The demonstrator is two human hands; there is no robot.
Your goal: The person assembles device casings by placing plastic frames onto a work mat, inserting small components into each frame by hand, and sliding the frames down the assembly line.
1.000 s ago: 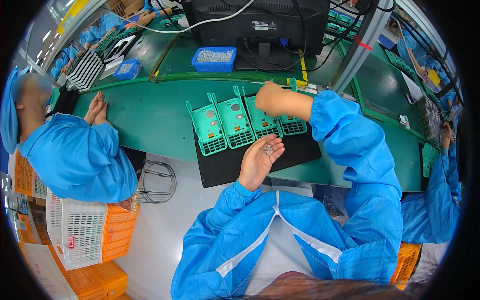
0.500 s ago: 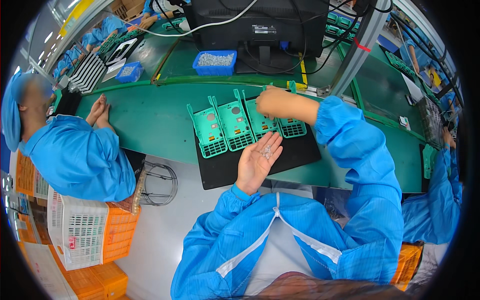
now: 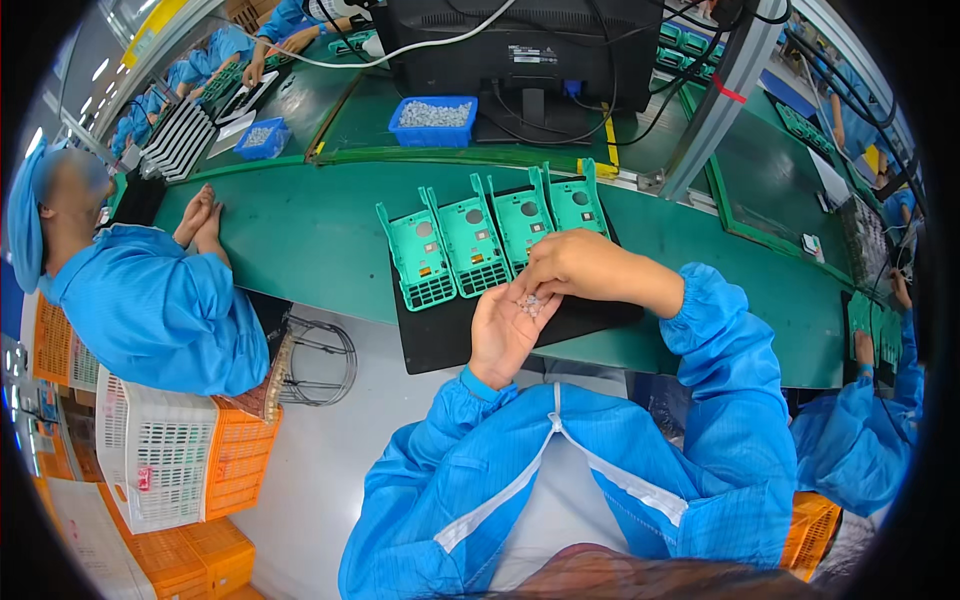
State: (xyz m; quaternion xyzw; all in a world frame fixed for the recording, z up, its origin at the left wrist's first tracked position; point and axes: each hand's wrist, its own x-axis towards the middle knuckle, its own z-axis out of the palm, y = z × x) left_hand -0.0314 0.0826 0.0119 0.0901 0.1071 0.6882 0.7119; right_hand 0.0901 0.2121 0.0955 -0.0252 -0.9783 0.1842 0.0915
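My left hand (image 3: 496,340) is held palm up over the near part of a black mat (image 3: 430,350), with a small heap of whitish, see-through pieces (image 3: 529,305) in its palm. Over that palm is my right hand (image 3: 595,265), thumb and fingertips pinched together at the pieces. Whether a piece is between those fingertips is hidden. Just beyond my hands, several green plastic housings (image 3: 418,262) lie side by side on the mat, each with upright prongs at its far end and a grid at its near end. My right hand partly covers the rightmost housings.
A blue bin (image 3: 433,138) of whitish pieces stands behind the housings, beside a black monitor (image 3: 515,60). A metal post (image 3: 715,110) rises at the right. A co-worker (image 3: 150,310) sits at the left, hands on the green table (image 3: 300,235). Crates (image 3: 165,460) stand below.
My right hand has come down from the third and fourth housings toward me, to the left palm. The left hand has barely moved.
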